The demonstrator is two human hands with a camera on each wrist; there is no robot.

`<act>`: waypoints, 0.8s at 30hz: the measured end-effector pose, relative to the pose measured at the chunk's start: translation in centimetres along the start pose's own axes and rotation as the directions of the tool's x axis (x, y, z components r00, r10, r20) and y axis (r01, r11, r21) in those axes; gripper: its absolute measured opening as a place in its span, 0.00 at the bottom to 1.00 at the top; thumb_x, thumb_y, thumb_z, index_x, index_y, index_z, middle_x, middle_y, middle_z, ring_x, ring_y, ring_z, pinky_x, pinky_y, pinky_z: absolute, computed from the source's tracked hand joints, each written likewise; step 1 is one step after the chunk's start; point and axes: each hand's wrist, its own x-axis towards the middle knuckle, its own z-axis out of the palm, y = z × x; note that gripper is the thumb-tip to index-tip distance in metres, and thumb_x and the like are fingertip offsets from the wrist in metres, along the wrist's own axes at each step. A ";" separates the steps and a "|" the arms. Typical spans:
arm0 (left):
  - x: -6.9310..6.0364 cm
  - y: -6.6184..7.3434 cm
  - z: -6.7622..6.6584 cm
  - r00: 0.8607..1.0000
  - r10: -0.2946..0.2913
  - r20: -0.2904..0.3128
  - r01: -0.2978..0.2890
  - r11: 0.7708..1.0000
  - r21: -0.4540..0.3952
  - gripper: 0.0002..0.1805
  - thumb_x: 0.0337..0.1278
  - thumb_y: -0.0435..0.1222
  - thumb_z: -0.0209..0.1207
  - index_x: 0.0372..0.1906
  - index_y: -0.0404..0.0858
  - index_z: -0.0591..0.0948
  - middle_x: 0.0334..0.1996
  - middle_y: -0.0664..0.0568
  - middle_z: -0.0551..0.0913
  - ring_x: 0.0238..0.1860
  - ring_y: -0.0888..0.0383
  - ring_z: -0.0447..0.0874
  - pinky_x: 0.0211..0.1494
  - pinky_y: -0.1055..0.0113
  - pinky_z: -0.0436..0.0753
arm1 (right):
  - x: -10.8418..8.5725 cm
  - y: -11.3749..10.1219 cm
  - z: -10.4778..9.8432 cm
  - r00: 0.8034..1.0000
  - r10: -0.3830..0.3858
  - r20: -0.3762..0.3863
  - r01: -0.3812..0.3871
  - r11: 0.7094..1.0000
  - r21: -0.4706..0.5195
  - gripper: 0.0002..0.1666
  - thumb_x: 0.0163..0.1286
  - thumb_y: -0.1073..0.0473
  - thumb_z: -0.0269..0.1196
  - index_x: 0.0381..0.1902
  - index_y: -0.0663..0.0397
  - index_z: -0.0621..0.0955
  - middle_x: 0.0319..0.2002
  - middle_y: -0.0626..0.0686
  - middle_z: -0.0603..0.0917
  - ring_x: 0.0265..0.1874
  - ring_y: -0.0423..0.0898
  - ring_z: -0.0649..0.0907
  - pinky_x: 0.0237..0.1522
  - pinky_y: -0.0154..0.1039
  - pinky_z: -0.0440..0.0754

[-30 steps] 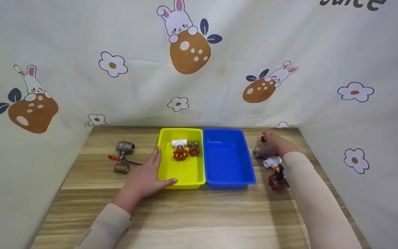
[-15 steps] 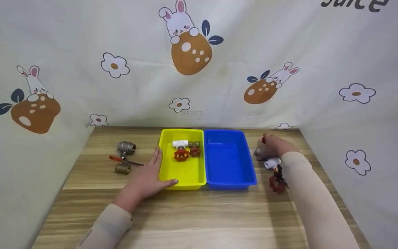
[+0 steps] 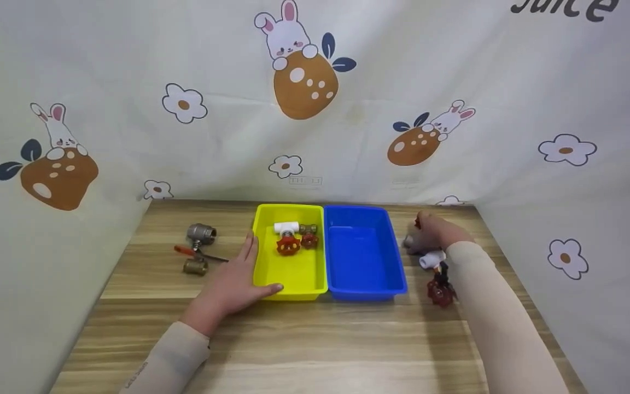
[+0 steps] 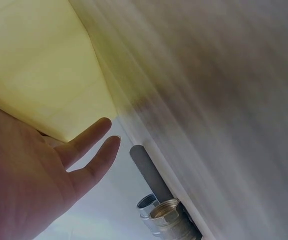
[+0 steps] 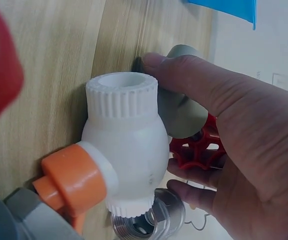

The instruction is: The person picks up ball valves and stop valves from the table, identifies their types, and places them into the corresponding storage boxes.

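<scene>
Only the view, slightly: gray valve (image 5: 186,120) between thumb (image 5: 189,73) and pinching right fingers (image 5: 194,194).

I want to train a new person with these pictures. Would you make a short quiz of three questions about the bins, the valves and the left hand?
1. True or false: in the head view, the white valve with the orange neck is to the right of the blue bin.
2. Where does the left hand rest?
A) On the brass valve
B) Against the yellow bin
C) On the wall sheet
3. Fill in the number: inside the yellow bin lie ____ red-wheeled valves.

Key: 1. True. 2. B. 3. Two.
</scene>
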 end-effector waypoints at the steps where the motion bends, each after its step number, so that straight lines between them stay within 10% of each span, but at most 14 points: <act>1: 0.0 0.0 0.0 1.000 -0.002 0.000 0.002 1.000 -0.002 0.73 0.60 0.77 0.63 0.91 0.36 0.44 0.91 0.42 0.40 0.69 0.29 0.80 0.62 0.36 0.86 | 0.1 0.0 0.0 1.000 -0.003 -0.002 0.003 1.000 0.001 0.43 0.67 0.39 0.78 0.68 0.57 0.73 0.59 0.63 0.82 0.55 0.61 0.81 0.59 0.63 0.81; 18: 0.0 -0.2 0.3 1.000 -0.006 0.005 0.006 1.000 -0.026 0.72 0.60 0.76 0.63 0.92 0.37 0.44 0.91 0.43 0.41 0.72 0.30 0.78 0.65 0.35 0.84 | 0.5 0.7 0.2 0.998 -0.041 -0.056 0.043 0.999 0.030 0.46 0.69 0.42 0.74 0.72 0.63 0.71 0.65 0.67 0.80 0.58 0.61 0.81 0.66 0.64 0.80; 24: 0.1 -0.3 0.3 1.000 -0.005 0.001 0.005 1.000 -0.026 0.73 0.60 0.77 0.63 0.92 0.37 0.44 0.91 0.42 0.40 0.74 0.30 0.76 0.67 0.33 0.82 | 0.6 0.2 -0.6 0.997 -0.036 -0.070 0.042 0.995 0.094 0.45 0.67 0.45 0.76 0.69 0.62 0.67 0.59 0.67 0.77 0.51 0.63 0.81 0.49 0.58 0.87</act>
